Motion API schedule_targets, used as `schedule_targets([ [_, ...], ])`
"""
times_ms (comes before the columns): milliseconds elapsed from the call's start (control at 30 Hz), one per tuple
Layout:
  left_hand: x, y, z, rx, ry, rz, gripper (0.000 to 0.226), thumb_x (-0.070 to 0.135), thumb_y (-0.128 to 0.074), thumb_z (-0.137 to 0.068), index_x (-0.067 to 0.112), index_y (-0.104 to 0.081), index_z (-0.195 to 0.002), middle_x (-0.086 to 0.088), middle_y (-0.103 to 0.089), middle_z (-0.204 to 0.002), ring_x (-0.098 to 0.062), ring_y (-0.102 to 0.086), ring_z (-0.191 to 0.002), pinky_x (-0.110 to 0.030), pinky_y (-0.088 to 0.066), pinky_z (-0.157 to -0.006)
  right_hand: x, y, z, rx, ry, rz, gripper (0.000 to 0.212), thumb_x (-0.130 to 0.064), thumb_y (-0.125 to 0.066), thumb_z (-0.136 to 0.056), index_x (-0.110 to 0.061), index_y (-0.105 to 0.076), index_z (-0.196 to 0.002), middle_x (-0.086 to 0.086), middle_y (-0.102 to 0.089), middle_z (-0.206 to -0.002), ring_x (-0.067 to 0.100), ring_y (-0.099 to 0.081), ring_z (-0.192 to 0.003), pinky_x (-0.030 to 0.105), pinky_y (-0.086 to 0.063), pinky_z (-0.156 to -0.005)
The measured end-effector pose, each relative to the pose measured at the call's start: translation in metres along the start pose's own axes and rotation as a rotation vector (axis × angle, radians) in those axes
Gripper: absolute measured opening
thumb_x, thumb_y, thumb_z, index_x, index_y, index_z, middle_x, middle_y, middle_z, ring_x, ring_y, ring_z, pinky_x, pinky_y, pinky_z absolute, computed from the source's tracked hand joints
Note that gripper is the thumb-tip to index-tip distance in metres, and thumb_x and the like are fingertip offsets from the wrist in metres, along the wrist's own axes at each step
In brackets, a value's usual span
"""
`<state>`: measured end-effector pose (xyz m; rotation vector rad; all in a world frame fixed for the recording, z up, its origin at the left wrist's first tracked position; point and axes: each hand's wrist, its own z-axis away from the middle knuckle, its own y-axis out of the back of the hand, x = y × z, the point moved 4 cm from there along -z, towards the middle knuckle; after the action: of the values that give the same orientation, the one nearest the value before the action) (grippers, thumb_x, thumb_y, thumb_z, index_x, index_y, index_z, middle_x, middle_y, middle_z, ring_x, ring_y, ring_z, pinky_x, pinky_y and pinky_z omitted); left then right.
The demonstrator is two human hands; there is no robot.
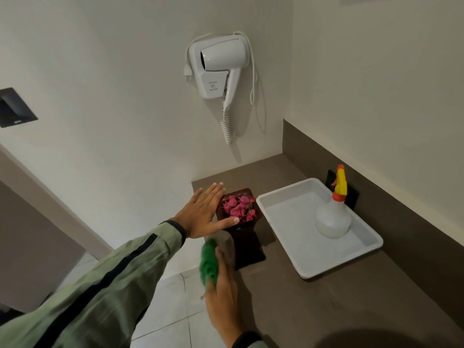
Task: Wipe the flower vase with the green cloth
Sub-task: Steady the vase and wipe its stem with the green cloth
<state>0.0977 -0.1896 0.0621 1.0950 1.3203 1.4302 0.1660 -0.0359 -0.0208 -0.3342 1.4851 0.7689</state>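
A dark square flower vase (247,243) with pink flowers (238,205) in its top stands near the left end of the brown counter (326,297). My left hand (203,212) is flat with fingers spread, its thumb lying across the vase's near rim and its palm at the vase's left side. My right hand (223,285) holds the bunched green cloth (209,262) pressed against the vase's near left side, low down. The motion there is blurred.
A white tray (301,257) lies right of the vase with a clear spray bottle (332,217), yellow and orange nozzle, standing in it. A white hair dryer (218,64) hangs on the wall above. The counter's left edge drops to a tiled floor (175,297).
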Motion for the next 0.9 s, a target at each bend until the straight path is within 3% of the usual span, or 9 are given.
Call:
schedule_targets([
  [100,0.001,-0.002,0.000,0.009,0.005,-0.007,0.112,0.090,-0.015,-0.076,0.014,-0.005,-0.158,-0.003,0.003,-0.167,-0.014,0.007,-0.153,-0.049,0.001,-0.125,0.011,-0.001,0.011,0.009,-0.074,0.022,0.053,-0.028,-0.044,-0.099,-0.039,-0.023,-0.147,0.004,-0.052,-0.143,0.017,-0.061,-0.111,0.033,-0.052,-0.095],
  [200,0.001,-0.002,0.000,0.012,0.013,0.005,0.111,0.090,-0.017,-0.077,0.014,-0.006,-0.158,-0.003,0.003,-0.167,-0.014,0.007,-0.153,-0.049,0.001,-0.125,0.013,0.029,0.015,0.347,-0.201,-0.161,0.054,-0.026,-0.052,-0.096,-0.025,-0.031,-0.147,0.011,-0.061,-0.133,-0.010,-0.059,-0.075,0.002,-0.045,-0.069],
  [233,0.001,-0.001,0.000,0.016,0.013,0.008,0.111,0.089,-0.018,-0.077,0.014,-0.006,-0.158,-0.003,0.002,-0.167,-0.014,0.007,-0.153,-0.049,0.001,-0.125,0.011,0.042,0.012,0.464,-0.192,-0.224,0.056,-0.022,-0.054,-0.095,-0.020,-0.032,-0.147,0.013,-0.058,-0.135,-0.011,-0.059,-0.080,0.001,-0.043,-0.073],
  [300,0.001,-0.002,0.001,0.020,0.013,0.019,0.110,0.089,-0.018,-0.078,0.014,-0.006,-0.158,-0.003,0.002,-0.167,-0.014,0.006,-0.153,-0.049,0.001,-0.124,0.004,0.063,-0.001,0.566,-0.119,-0.317,0.061,-0.017,-0.053,-0.095,-0.018,-0.025,-0.150,0.013,-0.048,-0.145,0.008,-0.058,-0.113,0.021,-0.046,-0.090],
  [367,0.000,-0.002,0.001,0.018,0.014,0.024,0.109,0.088,-0.019,-0.079,0.015,-0.005,-0.158,-0.003,0.002,-0.167,-0.014,0.006,-0.153,-0.049,0.001,-0.124,-0.008,0.070,-0.016,0.540,-0.029,-0.406,0.062,-0.016,-0.050,-0.096,-0.017,-0.020,-0.151,0.012,-0.042,-0.149,0.022,-0.051,-0.127,0.030,-0.046,-0.097],
  [467,0.001,-0.001,0.001,0.009,0.011,0.011,0.109,0.088,-0.018,-0.079,0.015,-0.005,-0.158,-0.003,0.002,-0.167,-0.015,0.005,-0.153,-0.050,0.000,-0.124,-0.020,0.058,-0.026,0.493,-0.037,-0.379,0.063,-0.028,-0.048,-0.097,-0.019,-0.018,-0.151,0.012,-0.047,-0.145,0.026,-0.057,-0.122,0.041,-0.054,-0.095],
  [567,0.002,0.000,0.001,-0.002,0.022,0.008,0.108,0.088,-0.019,-0.079,0.015,-0.005,-0.158,-0.003,0.001,-0.168,-0.015,0.005,-0.153,-0.052,0.000,-0.124,-0.022,0.044,-0.023,0.454,-0.051,-0.347,0.066,-0.033,-0.047,-0.096,-0.024,-0.012,-0.151,0.013,-0.045,-0.148,0.029,-0.055,-0.125,0.051,-0.052,-0.098],
  [800,0.000,0.000,0.001,-0.014,0.027,0.000,0.107,0.087,-0.020,-0.079,0.016,-0.004,-0.158,-0.002,0.002,-0.168,-0.015,0.007,-0.153,-0.052,0.001,-0.124,-0.025,0.021,-0.002,0.271,-0.015,-0.074,0.079,-0.010,-0.052,-0.095,-0.028,0.009,-0.142,0.007,-0.025,-0.159,0.025,-0.036,-0.141,0.041,-0.040,-0.112],
  [900,0.002,0.000,0.000,-0.020,0.025,-0.015,0.111,0.090,-0.015,-0.075,0.017,-0.001,-0.158,-0.001,0.005,-0.167,-0.015,0.010,-0.153,-0.052,0.002,-0.124,-0.016,0.017,0.002,0.134,0.030,-0.031,0.074,-0.008,-0.051,-0.095,-0.030,-0.008,-0.150,-0.010,-0.014,-0.158,0.016,-0.029,-0.144,0.031,-0.032,-0.115],
])
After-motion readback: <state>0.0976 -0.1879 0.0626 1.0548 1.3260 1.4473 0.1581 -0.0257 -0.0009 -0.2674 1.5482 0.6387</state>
